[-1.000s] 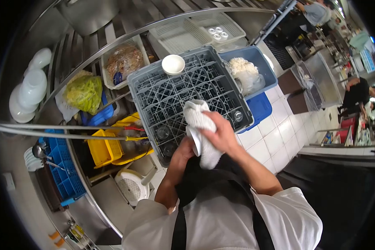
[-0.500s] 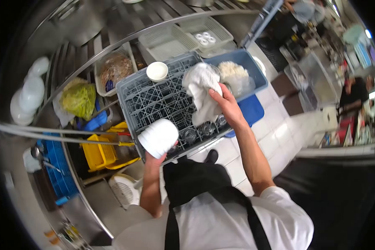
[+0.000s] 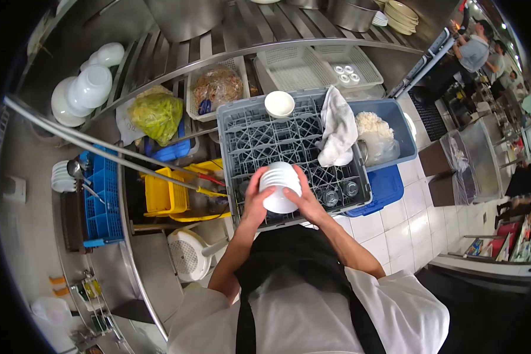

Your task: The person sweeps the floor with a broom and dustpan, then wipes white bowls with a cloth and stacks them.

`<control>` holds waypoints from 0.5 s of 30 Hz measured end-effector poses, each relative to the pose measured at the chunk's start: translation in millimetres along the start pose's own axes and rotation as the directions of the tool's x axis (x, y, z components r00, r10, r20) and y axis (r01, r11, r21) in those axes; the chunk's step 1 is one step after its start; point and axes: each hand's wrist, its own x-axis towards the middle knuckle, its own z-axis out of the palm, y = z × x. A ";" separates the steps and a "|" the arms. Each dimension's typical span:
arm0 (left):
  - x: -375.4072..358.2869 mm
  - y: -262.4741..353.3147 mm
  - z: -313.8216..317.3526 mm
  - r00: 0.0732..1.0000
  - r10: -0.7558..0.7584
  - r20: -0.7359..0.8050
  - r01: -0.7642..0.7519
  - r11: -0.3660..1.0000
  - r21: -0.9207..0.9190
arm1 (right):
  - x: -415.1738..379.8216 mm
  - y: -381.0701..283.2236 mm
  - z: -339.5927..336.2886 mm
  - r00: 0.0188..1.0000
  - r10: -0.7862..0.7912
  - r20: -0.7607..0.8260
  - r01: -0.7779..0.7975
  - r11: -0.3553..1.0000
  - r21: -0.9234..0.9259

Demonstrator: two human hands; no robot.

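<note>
A stack of small white bowls (image 3: 280,187) is held between my two hands, above the near side of the grey dish rack (image 3: 223,138). My left hand (image 3: 256,199) wraps around the stack's left side, and my right hand (image 3: 304,202) grips its right side. On the far edge of the rack sits another small white bowl (image 3: 279,104). A white cloth (image 3: 338,127) lies draped over the rack's right part. Drinking glasses (image 3: 330,197) stand in the near right compartments.
To the right, a blue-grey bin (image 3: 395,127) holds a bag of pale food. Yellow baskets (image 3: 166,192) are on the left beside a blue cutlery basket (image 3: 103,194). Large white bowls (image 3: 91,85) sit on the slatted metal shelf (image 3: 236,35). Further right, other people (image 3: 475,53) stand.
My right hand has let go of the cloth, now lying on the rack, and moved left onto the bowl stack. My left hand has brought the stack in front of my body. The view has shifted.
</note>
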 end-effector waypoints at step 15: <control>284.4 -0.3 2.9 0.927 -0.085 -0.364 0.282 0.798 0.532 | -142.0 -44.4 -118.1 0.925 0.117 -0.361 0.186 0.689 0.700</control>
